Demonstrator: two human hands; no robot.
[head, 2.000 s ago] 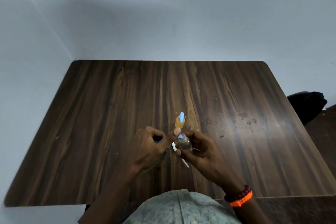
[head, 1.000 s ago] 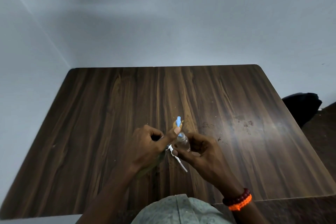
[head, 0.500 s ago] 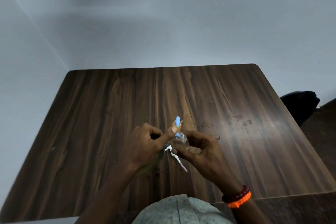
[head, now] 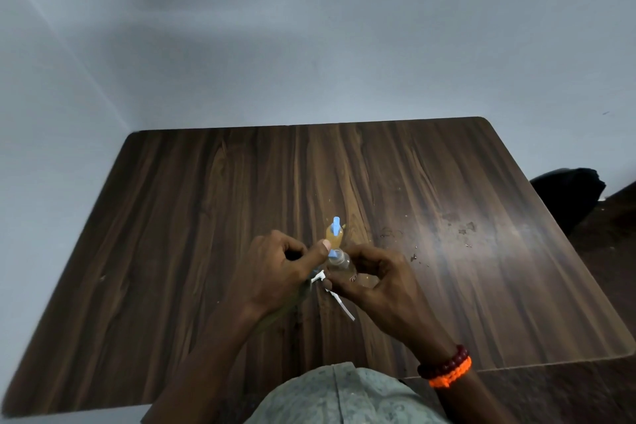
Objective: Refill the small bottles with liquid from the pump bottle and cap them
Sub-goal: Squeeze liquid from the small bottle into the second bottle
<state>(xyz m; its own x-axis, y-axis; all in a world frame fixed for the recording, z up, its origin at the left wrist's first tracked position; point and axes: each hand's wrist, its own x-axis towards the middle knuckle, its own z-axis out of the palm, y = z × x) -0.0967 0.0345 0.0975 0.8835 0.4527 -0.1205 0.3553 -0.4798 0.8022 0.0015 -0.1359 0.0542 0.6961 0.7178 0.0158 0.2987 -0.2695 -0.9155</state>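
Pale grey-blue walls meet in a corner behind a dark wood-grain table (head: 206, 217), which is seen from above in the head view, the only view given. Near the middle of the table, toward its near edge, a small bottle with orange liquid (head: 334, 237) is stood upright, topped by a light blue cap (head: 335, 224). Just in front of that bottle, the left hand (head: 275, 272) and the right hand (head: 375, 280) are brought close together above the table. A small clear bottle (head: 339, 263) is gripped between the thumb and fingers of the right hand, its neck pointed toward the orange bottle and tilted slightly leftward. The left hand is curled closed, its thumb pressed against a light blue piece (head: 332, 253) at the mouth of the clear bottle; whether that piece is a cap or a nozzle cannot be told. Below the left thumb, a small white part (head: 318, 276) is seen between the two hands, and a thin white tube (head: 342, 303) is seen slanting down from it toward the near edge of the table. Dark red and orange beaded bracelets (head: 445, 368) are worn on the right wrist. Small dried spots (head: 461, 227) are scattered on the table to the right of the orange bottle. A dark object (head: 568, 193) is seen beyond the table's right edge.
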